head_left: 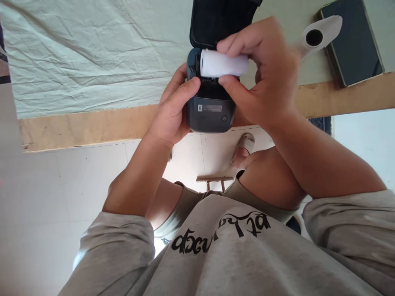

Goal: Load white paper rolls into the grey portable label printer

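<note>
A small dark grey label printer [210,113] is held over the table's front edge with its lid [216,20] swung open. My left hand [173,111] wraps around the printer's left side, thumb on its top edge. My right hand [262,74] pinches a white paper roll [222,63] between thumb and fingers, right at the printer's open paper bay. Part of the roll is covered by my fingers.
A pale wrinkled cloth [92,53] covers the wooden table [77,127]. Another white paper roll [317,35] lies at the back right, next to a dark phone [354,41]. Below are a tiled floor, my knees and a sandalled foot [245,146].
</note>
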`<state>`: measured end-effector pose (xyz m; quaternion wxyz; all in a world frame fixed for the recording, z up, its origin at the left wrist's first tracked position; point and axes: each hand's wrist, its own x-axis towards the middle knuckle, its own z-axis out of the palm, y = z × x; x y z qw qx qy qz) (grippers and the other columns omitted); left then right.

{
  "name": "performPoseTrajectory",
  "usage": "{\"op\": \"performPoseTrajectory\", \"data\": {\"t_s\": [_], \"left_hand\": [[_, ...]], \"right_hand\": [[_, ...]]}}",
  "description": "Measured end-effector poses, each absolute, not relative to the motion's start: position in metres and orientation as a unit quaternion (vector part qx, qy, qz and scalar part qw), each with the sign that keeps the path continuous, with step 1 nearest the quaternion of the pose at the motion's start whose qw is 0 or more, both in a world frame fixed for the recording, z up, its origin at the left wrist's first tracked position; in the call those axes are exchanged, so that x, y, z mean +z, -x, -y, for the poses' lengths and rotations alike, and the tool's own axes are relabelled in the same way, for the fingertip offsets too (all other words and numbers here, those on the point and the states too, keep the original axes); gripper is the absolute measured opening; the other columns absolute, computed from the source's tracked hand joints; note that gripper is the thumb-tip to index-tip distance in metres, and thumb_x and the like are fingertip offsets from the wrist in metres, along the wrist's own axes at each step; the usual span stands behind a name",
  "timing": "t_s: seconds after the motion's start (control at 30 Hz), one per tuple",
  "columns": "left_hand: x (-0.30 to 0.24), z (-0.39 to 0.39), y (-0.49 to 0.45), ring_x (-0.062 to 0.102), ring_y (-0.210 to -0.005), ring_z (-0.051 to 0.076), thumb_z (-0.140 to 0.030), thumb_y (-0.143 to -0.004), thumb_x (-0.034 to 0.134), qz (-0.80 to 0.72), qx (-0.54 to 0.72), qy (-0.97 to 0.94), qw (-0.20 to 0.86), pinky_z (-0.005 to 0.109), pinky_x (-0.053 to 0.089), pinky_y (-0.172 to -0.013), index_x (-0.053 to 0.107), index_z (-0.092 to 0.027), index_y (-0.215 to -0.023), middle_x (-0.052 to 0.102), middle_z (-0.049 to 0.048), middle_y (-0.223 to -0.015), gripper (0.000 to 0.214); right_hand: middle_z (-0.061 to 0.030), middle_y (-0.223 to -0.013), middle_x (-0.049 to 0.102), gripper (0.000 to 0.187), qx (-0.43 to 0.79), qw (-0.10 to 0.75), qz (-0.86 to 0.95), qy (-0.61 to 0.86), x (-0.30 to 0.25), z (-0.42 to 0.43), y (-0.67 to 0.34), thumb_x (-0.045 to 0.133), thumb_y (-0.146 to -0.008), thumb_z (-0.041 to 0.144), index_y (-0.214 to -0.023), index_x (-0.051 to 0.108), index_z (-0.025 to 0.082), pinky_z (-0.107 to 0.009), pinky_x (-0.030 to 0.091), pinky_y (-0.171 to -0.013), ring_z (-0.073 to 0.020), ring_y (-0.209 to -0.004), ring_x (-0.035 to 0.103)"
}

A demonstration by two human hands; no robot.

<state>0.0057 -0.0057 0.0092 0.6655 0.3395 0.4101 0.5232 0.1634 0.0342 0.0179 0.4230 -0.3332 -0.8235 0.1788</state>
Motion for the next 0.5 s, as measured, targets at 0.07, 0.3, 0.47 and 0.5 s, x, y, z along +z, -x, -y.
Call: {"op": "performPoseTrajectory", "data": {"t_s": [0.07, 0.3, 0.47, 0.5], "left_hand": [[0.0085, 0.0055, -0.0046, 0.061, -0.091, 0.020, -0.027, -0.079, 0.052, -0.411, 0.522, -0.337, 0.667, 0.026, 0.048, -0.065, 0.054, -0.026, -0.098, 0.061, 0.0010, -0.093, 0.019], [0.0040, 0.0048, -0.0030, 0.060, -0.087, 0.018, -0.025, -0.080, 0.051, -0.390, 0.532, -0.341, 0.670, 0.026, 0.046, -0.068, 0.053, -0.025, -0.102, 0.059, -0.0001, -0.087, 0.022], [0.0060, 0.0065, -0.0016, 0.052, -0.105, 0.022, -0.028, -0.082, 0.052, -0.377, 0.524, -0.349, 0.679, 0.030, 0.045, -0.076, 0.054, -0.028, -0.104, 0.062, -0.0024, -0.091, 0.023], [0.0065, 0.0067, -0.0015, 0.051, -0.104, 0.022, -0.028, -0.082, 0.053, -0.375, 0.523, -0.349, 0.681, 0.031, 0.045, -0.076, 0.054, -0.029, -0.103, 0.062, -0.0033, -0.091, 0.022]], "right_hand": [[0.0039, -0.096, 0.060, 0.025, 0.170, 0.390, 0.832, 0.356, 0.0185, -0.0356, -0.1603, 0.055, -0.070, 0.012, -0.090, 0.050, 0.028, -0.029, 0.050, -0.080, -0.0125, -0.094, 0.058], [0.0051, -0.090, 0.063, 0.014, 0.162, 0.341, 0.839, 0.391, 0.0183, -0.0376, -0.1587, 0.055, -0.071, 0.014, -0.078, 0.057, 0.026, -0.030, 0.049, -0.073, -0.0129, -0.084, 0.060], [0.0039, -0.079, 0.062, 0.005, 0.133, 0.382, 0.827, 0.391, 0.0182, -0.0363, -0.1577, 0.054, -0.072, 0.017, -0.072, 0.055, 0.022, -0.032, 0.047, -0.075, -0.0132, -0.080, 0.059], [0.0039, -0.077, 0.061, 0.005, 0.127, 0.399, 0.824, 0.382, 0.0192, -0.0347, -0.1580, 0.053, -0.073, 0.017, -0.071, 0.054, 0.021, -0.032, 0.047, -0.074, -0.0129, -0.080, 0.059]]}}
